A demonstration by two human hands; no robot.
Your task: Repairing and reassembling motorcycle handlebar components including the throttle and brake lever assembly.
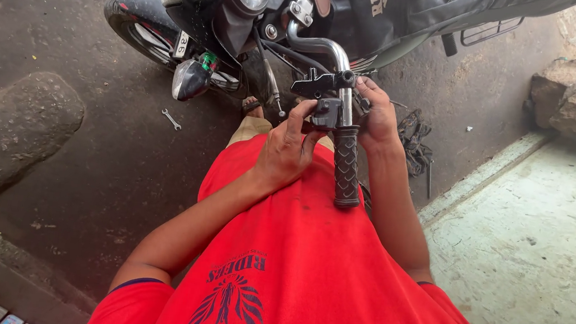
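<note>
left fingers (pixel 304 117) pinch switch housing (pixel 326 112) | right fingers (pixel 370 93) clamp handlebar (pixel 326 47) | grip (pixel 346 166) below

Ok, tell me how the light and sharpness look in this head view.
Head view: soft, even daylight with no hard shadows; the chrome handlebar shows a bright glare streak; the left hand, right hand and black rubber handle are sharp; wide-angle distortion bends the edges, stretching the red shirt at the bottom.

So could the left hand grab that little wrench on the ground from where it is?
Probably not. The left hand is up on the switch housing of the motorcycle handlebar, while the wrench lies far below on the ground. Nothing blocks it, but the person would have to bend down.
</note>
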